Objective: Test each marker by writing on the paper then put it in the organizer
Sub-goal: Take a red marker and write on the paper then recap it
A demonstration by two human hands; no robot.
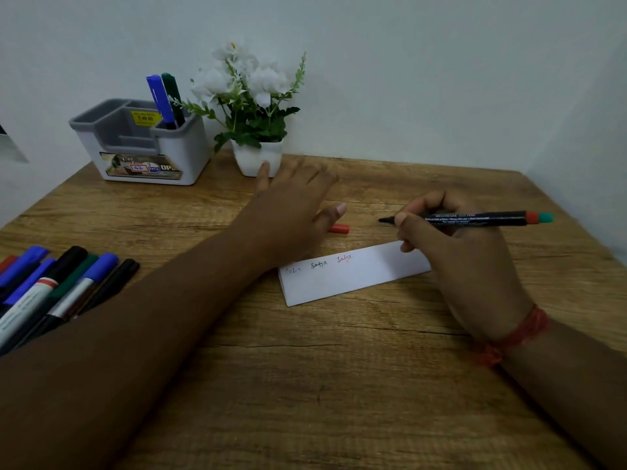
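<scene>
While your right hand pinches the slim black marker just above the white paper strip, your left hand, fingers spread, half hides a red cap beyond the paper; its blurred writing is illegible.
</scene>
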